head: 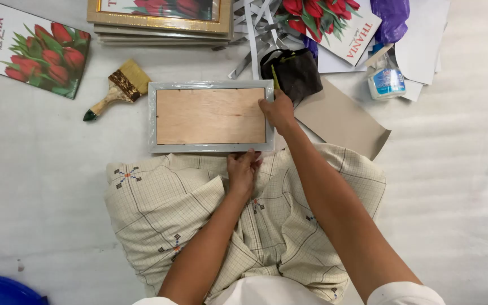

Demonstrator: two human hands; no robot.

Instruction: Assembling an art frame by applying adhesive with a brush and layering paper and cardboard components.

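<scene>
A paintbrush (pixel 117 90), a spray bottle (pixel 386 79) and tulip prints (pixel 34 49) lie around a stack of frames (pixel 162 25).

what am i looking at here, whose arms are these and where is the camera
There is one picture, taken by a camera worn on a person's head, looking down at their own two bare arms and lap. No machine is involved. The person sits on a white padded floor covering. In front of them lies a grey picture frame, face down, its wooden back showing. The left hand touches the frame's near edge; the right hand rests on its right end, seemingly holding a thin green stick. Around it lie a paintbrush, tulip prints, stacked frames, a dark cloth, grey cardboard and a spray bottle.
</scene>
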